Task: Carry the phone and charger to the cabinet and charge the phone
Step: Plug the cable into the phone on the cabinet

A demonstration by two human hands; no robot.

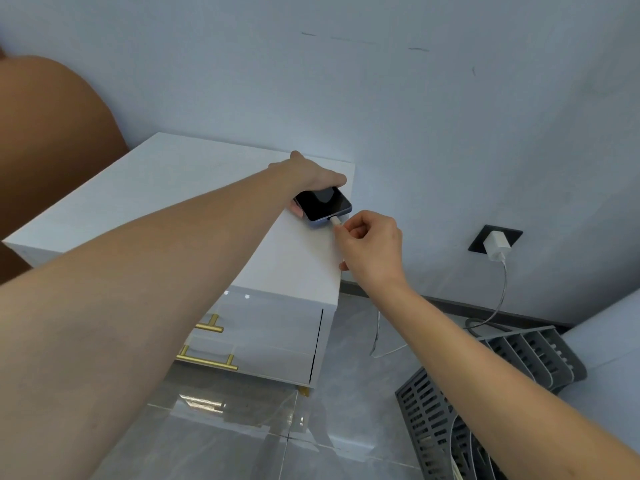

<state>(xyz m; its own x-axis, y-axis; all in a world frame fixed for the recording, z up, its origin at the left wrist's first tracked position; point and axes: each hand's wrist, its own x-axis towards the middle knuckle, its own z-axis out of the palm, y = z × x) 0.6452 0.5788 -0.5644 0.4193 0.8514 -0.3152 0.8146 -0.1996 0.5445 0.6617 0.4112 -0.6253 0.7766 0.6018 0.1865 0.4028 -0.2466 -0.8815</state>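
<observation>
At the far right corner of the white cabinet (166, 188) top lies the phone (323, 203), screen up and dark, its near end reaching the cabinet's right edge. The left hand (308, 174) covers the phone from the 11 o'clock side; its fingers curl down over the far edge, and a fingertip shows under the phone's left side, so the hand grips the phone by its edges. At the phone's 5 o'clock corner, a white plug (335, 221) sits at the port; whether it is fully seated cannot be told. The right hand (372, 244) holds that plug, thumb and forefinger pinched on it, the other fingers folded into the palm.

Outward at 3 o'clock from the phone, a white charger (496, 247) is seated in a dark wall socket (483, 233). Its cable (502, 296) hangs down the wall toward the floor, then loops back along the floor near the cabinet's right side.

At 5 o'clock on the floor, a grey slotted rack (533, 355) lies against the skirting. The cabinet front, at 7 o'clock from the phone, carries two drawers with brass handles (207, 362). The floor (346, 462) is glossy grey tile.
</observation>
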